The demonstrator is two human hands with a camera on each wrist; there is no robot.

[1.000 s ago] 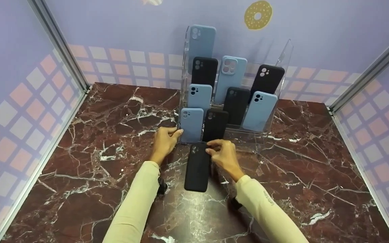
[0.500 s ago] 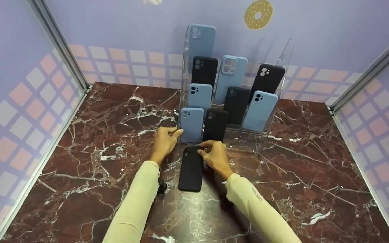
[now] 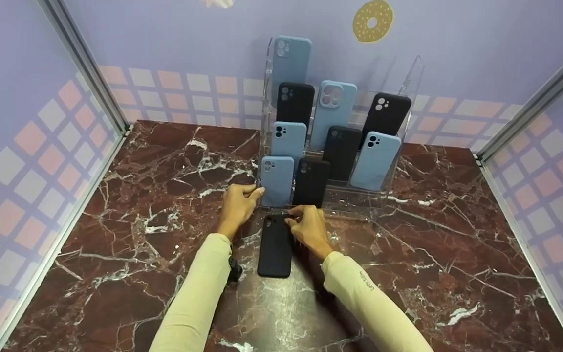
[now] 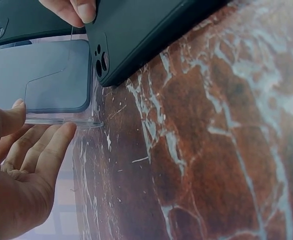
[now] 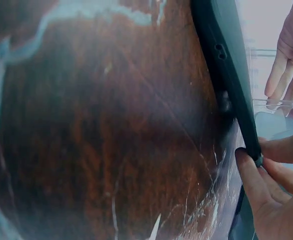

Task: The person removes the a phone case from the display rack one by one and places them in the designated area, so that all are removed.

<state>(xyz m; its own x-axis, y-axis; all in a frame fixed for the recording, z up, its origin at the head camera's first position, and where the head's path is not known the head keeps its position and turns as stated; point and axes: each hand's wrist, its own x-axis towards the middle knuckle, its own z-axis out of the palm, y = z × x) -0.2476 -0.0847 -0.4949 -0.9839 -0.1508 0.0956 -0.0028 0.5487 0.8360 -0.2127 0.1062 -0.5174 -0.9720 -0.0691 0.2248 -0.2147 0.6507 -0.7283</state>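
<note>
- Two pale sleeves [image 3: 191, 293] reach in over the marbled worktop [image 3: 115, 274], from 7 and 5 o'clock.
- One black phone case [image 3: 275, 247], its camera cutouts uppermost, is at 6 o'clock, just in front of the stand; whether its near end touches the worktop, I cannot tell.
- The right hand [image 3: 309, 229], at 5 o'clock, has fingers nipped together on that case's 1 o'clock corner, thumb and fingertips meeting across its thickness.
- The left hand [image 3: 239, 208], at 8 o'clock, touches the clear stand's side edge; its thumb and fingers are parted, and I cannot tell whether they grip.
- The clear stand [image 3: 349, 198], towards 12 o'clock, bears nine leaning cases, five blue and four black; with the held one, ten.
- Foremost there: one blue case [image 3: 277, 183] beside one black.
- Behind those two: four blue and three black, a blue one [image 3: 291, 61] farthest back.
- On the lilac back wall [image 3: 188, 39], at 1 o'clock, is one printed doughnut [image 3: 359, 24].
</note>
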